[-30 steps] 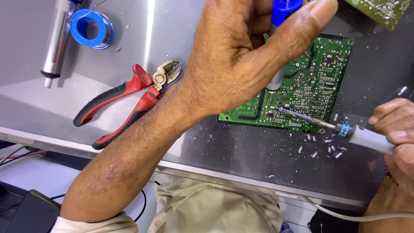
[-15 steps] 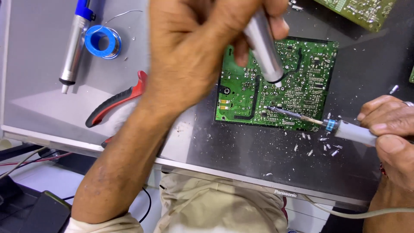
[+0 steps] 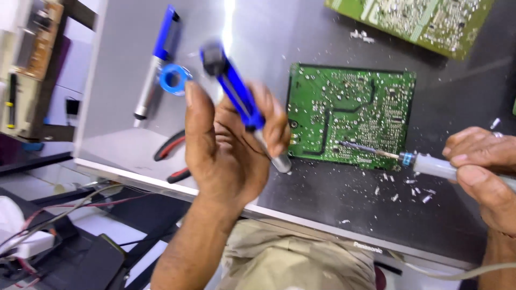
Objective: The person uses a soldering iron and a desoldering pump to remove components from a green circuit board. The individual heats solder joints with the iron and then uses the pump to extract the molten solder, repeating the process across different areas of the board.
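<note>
My left hand (image 3: 231,150) is raised above the table's front edge and grips a blue and silver desoldering pump (image 3: 242,102), which tilts with its metal end down to the right. My right hand (image 3: 481,169) holds a soldering iron (image 3: 424,161) at the right. The iron's thin tip rests on the lower part of a green circuit board (image 3: 349,115) lying solder side up on the dark table.
A second blue and silver pump (image 3: 156,64) and a blue solder spool (image 3: 173,79) lie at the left. Red-handled pliers (image 3: 172,156) are partly hidden behind my left hand. Another green board (image 3: 408,24) sits at the back. Solder scraps (image 3: 403,190) litter the table (image 3: 333,198). Wires (image 3: 64,212) hang below.
My left hand has pulled back from over the board toward the table's front edge, tilting the pump. The view has shifted left. My right hand keeps the iron on the board.
</note>
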